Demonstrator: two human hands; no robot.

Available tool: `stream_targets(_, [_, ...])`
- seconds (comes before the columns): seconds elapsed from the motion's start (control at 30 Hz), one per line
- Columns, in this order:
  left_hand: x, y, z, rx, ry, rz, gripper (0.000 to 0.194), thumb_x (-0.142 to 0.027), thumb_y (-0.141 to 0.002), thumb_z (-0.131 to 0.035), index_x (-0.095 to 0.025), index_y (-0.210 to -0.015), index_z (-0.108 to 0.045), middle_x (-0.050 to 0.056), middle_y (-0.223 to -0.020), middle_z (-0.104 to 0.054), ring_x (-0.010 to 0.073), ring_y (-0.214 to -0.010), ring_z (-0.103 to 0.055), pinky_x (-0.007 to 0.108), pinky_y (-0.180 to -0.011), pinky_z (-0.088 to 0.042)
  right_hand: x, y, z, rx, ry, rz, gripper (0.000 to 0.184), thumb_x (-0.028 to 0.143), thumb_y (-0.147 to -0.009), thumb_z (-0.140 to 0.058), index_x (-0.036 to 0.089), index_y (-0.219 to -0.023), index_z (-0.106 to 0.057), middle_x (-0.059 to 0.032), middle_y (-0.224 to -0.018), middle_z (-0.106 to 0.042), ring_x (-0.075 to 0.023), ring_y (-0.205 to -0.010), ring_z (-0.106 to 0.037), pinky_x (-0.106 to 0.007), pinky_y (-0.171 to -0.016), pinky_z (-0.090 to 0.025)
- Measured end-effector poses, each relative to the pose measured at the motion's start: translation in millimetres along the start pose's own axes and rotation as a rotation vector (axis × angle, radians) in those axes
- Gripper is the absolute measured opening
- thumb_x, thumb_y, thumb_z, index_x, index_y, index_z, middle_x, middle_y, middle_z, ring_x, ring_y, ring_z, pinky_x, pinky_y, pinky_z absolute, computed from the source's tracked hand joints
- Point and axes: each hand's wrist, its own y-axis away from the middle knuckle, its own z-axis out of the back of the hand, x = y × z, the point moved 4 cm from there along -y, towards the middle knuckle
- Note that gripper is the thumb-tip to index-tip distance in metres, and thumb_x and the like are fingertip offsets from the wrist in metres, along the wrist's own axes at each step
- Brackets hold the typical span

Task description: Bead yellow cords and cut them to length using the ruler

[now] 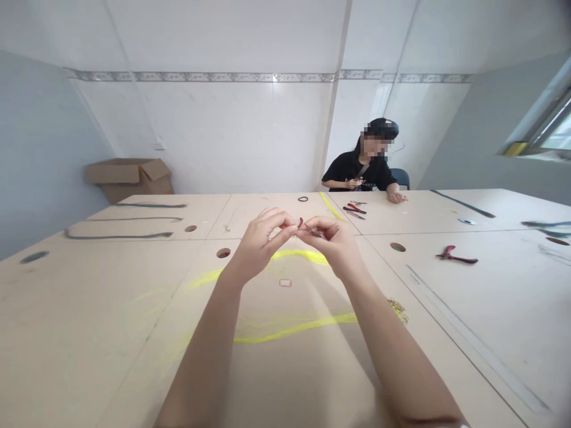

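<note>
Above the middle of the table, my left hand [266,238] is closed, its thumb and index finger pinched together. My right hand [332,241] is closed as well, its fingertips meeting those of the left. Between them a small curved red piece [300,223] sticks up; its kind is too small to tell. Something thin and dark shows in the right fingers, mostly hidden. Below the hands, a bundle of bright yellow strands [294,329] lies across the table [285,380], with a second yellow stretch just behind the wrists. A small red-bordered white label [285,283] sits between.
Gold-coloured small metal pieces [398,310] lie beside my right forearm. Farther right are a clear ruler [477,339] and red-handled pliers [457,257]. Dark strand bundles [120,236] lie at left. Across the table sits a person [361,166], near several tools [354,209].
</note>
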Motion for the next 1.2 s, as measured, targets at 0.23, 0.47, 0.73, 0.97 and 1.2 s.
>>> stream_targets(0.23, [4,-1,1.5,-0.043,0.010,0.025,0.029,-0.039,-0.101,-0.053,-0.021,-0.078,-0.058,0.001,-0.081,-0.056,0.0183,-0.084,-0.052,0.030,-0.079,-0.038,-2,-2,-6,0.021,0.061,0.076,0.024,0.041,-0.082,-0.074,0.019,-0.077,-0.066,-0.0014,-0.074,-0.057,-0.0127,-0.067,-0.047,-0.027,-0.060,-0.039])
stream_targets(0.47, [8,-1,2.3,-0.123,0.042,0.060,0.027,-0.038,-0.099,-0.056,-0.020,-0.080,-0.061,0.001,-0.082,-0.058,0.0172,-0.085,-0.054,0.029,-0.080,-0.039,0,-1,-7,-0.114,0.113,0.184,0.015,0.033,-0.086,-0.066,0.019,-0.081,-0.064,-0.0009,-0.075,-0.059,-0.0124,-0.066,-0.047,-0.026,-0.060,-0.039])
stream_targets(0.73, [4,-1,4.1,-0.094,0.040,0.037,0.027,-0.037,-0.100,-0.055,-0.020,-0.080,-0.060,0.001,-0.082,-0.058,0.0163,-0.084,-0.053,0.028,-0.079,-0.039,0,-1,-1,-0.080,0.007,0.109,0.018,0.038,-0.084,-0.072,0.020,-0.080,-0.070,-0.0028,-0.080,-0.062,-0.0152,-0.074,-0.051,-0.029,-0.064,-0.041])
stream_targets(0.97, [2,0,1.2,-0.069,0.016,0.040,0.025,-0.034,-0.100,-0.055,-0.021,-0.080,-0.060,-0.001,-0.081,-0.057,0.0151,-0.084,-0.052,0.028,-0.079,-0.038,0,-1,-5,-0.007,0.008,0.055,0.024,0.040,-0.083,-0.074,0.020,-0.074,-0.066,-0.0009,-0.072,-0.054,-0.0144,-0.070,-0.046,-0.031,-0.068,-0.040])
stream_targets(1.2, [4,0,2.4,-0.070,-0.024,0.032,0.024,-0.029,-0.100,-0.055,-0.020,-0.079,-0.059,-0.001,-0.081,-0.056,0.0149,-0.084,-0.052,0.029,-0.081,-0.038,0,-2,-7,0.019,0.060,0.093,0.017,0.035,-0.090,-0.065,0.021,-0.081,-0.062,-0.0003,-0.077,-0.052,-0.0142,-0.072,-0.044,-0.030,-0.069,-0.037])
